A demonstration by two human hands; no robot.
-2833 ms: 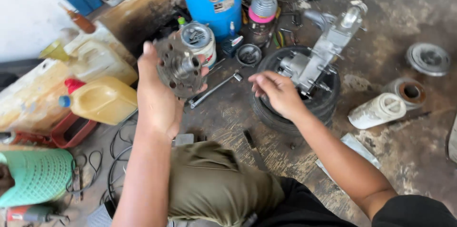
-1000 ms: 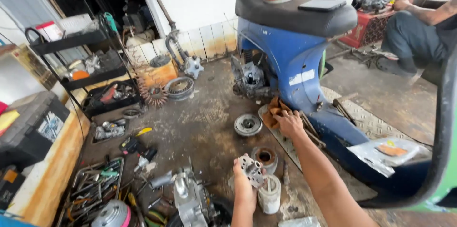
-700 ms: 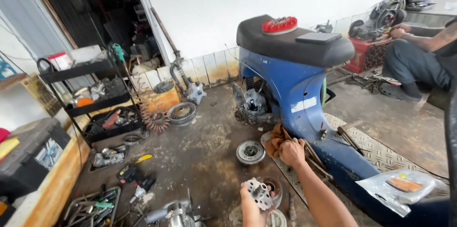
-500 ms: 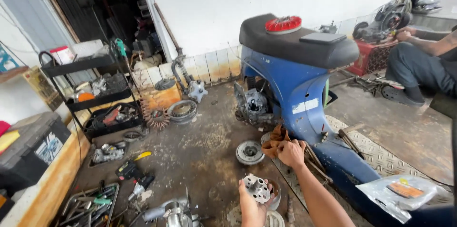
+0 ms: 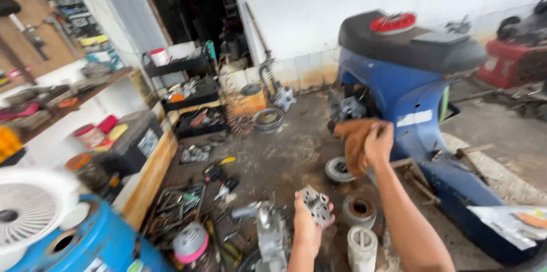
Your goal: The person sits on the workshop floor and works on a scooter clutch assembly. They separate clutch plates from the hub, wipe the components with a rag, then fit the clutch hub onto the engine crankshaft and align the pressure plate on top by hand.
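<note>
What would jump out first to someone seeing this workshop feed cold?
The blue scooter with its black seat dominates the right side, side panel off. In front of it the right hand holds up a brown rag, while the left hand at the bottom centre grips a grey metal engine part. Loose tools and parts litter the dark floor, and a blue drum fills the lower left corner.

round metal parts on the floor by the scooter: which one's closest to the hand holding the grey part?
The rusty ring, just right of the left hand and its grey metal part. The silver disc lies farther up, below the brown rag; the dark ring sits near the wall.
</note>
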